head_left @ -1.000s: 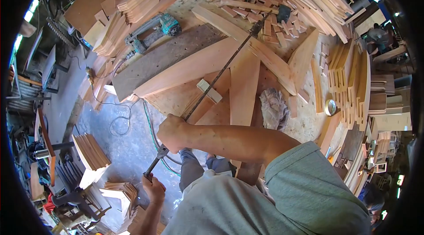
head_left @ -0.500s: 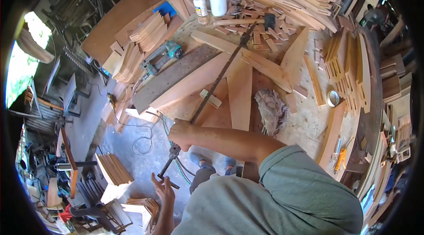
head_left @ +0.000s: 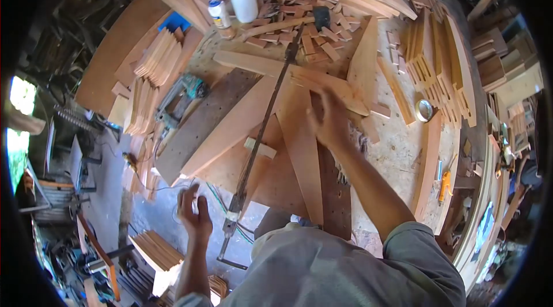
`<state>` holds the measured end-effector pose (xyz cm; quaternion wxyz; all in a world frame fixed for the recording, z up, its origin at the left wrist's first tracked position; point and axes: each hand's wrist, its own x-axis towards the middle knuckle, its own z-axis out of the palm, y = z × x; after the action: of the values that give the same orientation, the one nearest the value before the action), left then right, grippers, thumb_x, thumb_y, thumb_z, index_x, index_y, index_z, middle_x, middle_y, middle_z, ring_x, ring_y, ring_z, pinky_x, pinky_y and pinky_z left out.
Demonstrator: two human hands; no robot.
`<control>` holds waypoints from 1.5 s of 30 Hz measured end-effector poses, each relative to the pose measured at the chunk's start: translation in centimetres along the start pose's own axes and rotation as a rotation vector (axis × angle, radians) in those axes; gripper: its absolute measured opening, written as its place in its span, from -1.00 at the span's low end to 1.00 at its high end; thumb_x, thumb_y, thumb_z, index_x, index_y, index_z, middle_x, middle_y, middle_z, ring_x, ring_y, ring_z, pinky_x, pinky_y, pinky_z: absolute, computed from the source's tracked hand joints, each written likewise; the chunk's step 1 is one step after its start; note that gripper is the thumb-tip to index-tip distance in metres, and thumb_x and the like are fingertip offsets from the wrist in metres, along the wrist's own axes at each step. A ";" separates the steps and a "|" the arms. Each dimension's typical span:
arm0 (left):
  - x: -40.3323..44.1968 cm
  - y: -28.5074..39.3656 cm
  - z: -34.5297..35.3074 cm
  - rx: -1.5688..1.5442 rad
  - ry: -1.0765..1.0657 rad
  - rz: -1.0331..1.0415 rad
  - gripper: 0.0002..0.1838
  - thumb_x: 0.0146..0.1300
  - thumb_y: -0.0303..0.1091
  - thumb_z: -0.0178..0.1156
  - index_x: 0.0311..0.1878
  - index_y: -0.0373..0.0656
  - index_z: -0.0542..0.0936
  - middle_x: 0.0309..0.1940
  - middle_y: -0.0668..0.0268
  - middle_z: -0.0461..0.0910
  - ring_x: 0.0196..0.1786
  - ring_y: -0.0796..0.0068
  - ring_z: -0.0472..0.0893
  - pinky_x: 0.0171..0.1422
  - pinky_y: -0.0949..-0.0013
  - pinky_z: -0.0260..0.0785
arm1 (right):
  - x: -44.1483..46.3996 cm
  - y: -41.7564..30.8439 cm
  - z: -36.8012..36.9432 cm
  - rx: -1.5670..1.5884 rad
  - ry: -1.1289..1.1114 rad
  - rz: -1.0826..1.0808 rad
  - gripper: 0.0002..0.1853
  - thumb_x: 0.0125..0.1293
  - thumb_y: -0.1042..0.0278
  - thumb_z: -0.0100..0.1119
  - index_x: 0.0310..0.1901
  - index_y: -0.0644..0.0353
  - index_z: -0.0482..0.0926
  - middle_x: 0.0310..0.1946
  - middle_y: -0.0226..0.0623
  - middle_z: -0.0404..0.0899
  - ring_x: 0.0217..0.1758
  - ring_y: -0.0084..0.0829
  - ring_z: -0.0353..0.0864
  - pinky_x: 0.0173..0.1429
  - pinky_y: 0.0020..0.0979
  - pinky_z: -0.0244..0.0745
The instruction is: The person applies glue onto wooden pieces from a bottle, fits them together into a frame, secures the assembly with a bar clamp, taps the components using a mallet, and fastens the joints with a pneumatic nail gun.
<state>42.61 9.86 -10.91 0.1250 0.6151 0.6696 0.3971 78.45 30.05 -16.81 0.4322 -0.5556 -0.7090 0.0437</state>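
Observation:
A long metal bar clamp (head_left: pixel 262 134) lies across the joined wooden pieces, its screw end with a T-handle (head_left: pixel 232 263) sticking out past the near edge. Under the bar sits a small light wood block (head_left: pixel 260 148). My left hand (head_left: pixel 194 213) is raised left of the clamp's screw end, fingers apart, holding nothing. To the right of the bar, my right hand (head_left: pixel 330 119) hovers over the wooden frame (head_left: pixel 299 151), fingers spread and empty. A crumpled cloth (head_left: pixel 357 140) is partly hidden behind my right forearm.
A teal power tool (head_left: pixel 183 93) lies left on the bench. A white bottle (head_left: pixel 244 1), a smaller bottle (head_left: pixel 219 13), a black mallet head (head_left: pixel 321 17) and wood offcuts are at the back. Slotted wood pieces (head_left: pixel 440 70) and a tape roll (head_left: pixel 423 110) are right.
Both hands have come off the clamp. The right has moved from the bar to above the frame, the left up beside the screw end. The camera view has shifted.

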 end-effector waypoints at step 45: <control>21.4 9.0 24.8 -0.626 -0.737 -0.142 -0.69 0.25 -0.51 0.18 0.07 -0.19 0.49 -0.16 0.13 0.67 -0.32 0.40 0.63 -0.32 0.41 0.42 | 3.6 15.7 -1.1 -0.531 -0.137 0.306 -0.20 0.46 -0.11 0.06 0.52 0.32 0.20 0.59 0.01 0.15 0.67 0.02 0.07 0.64 -0.11 0.08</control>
<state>60.85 38.33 -14.11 0.5595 0.6006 0.4694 0.3256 90.87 38.48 -22.62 0.2118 -0.7450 -0.6312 -0.0410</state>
